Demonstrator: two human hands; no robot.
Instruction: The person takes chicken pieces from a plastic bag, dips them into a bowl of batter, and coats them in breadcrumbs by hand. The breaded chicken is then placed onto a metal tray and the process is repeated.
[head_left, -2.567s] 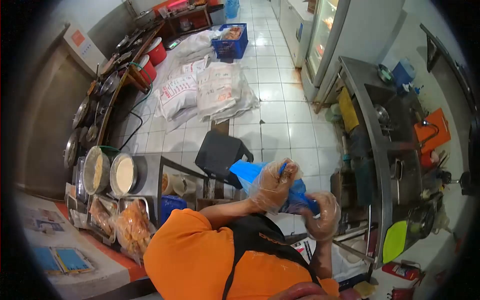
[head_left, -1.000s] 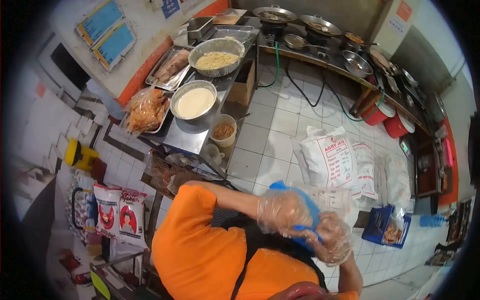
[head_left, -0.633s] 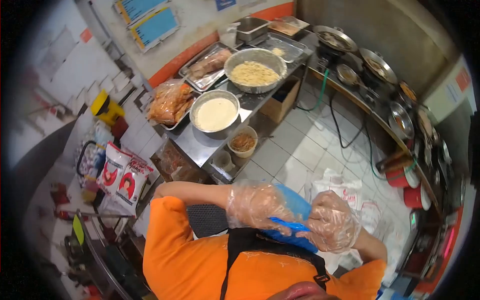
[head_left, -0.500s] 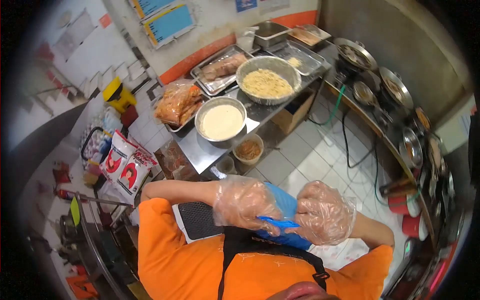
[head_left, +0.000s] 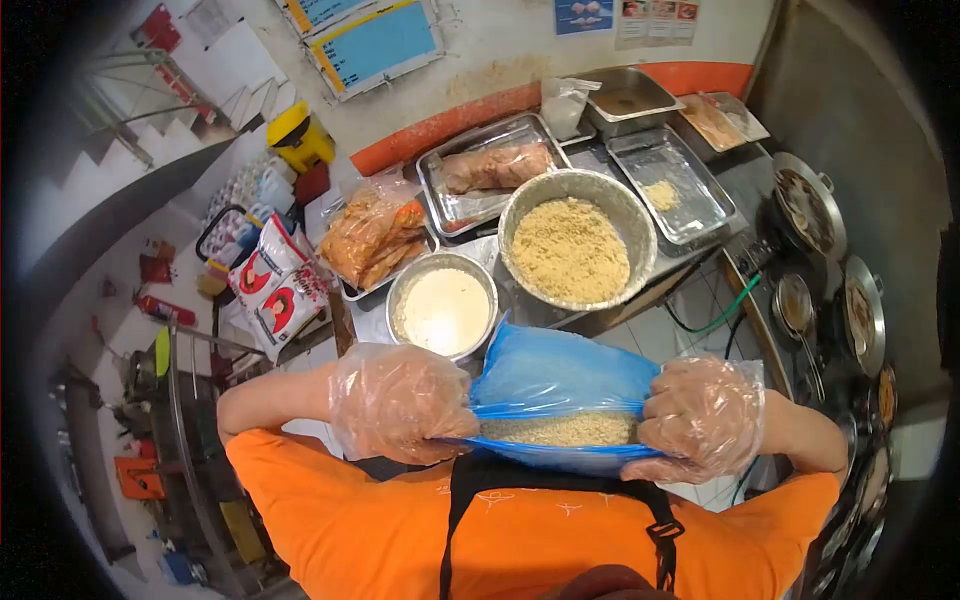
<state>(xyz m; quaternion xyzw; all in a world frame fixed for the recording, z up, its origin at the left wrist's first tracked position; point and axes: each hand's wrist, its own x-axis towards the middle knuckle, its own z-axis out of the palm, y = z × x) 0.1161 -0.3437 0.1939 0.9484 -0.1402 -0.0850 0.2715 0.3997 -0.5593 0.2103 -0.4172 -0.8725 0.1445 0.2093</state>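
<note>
A blue plastic bag [head_left: 570, 365] is stretched between my hands, its mouth spread wide and pale crumbs [head_left: 560, 430] showing inside. My left hand [head_left: 405, 405], in a clear plastic glove, grips the bag's left edge. On the right edge, my gloved right hand [head_left: 700, 415] is closed round the plastic. Just beyond the bag stands a large metal bowl [head_left: 648, 255] of similar yellowish crumbs. Left of it is a smaller metal bowl [head_left: 393, 312] with a creamy white batter [head_left: 447, 308].
Bagged orange-coated meat [head_left: 370, 235] lies on a tray at the table's left. Behind the bowls are a tray of wrapped meat [head_left: 495, 167] and a metal tray [head_left: 690, 205] with a few crumbs. Wok-like pans [head_left: 810, 205] line the right side.
My hands have moved apart, pulling the blue bag's mouth open so the crumbs show. The view has shifted closer to the table with the bowls.
</note>
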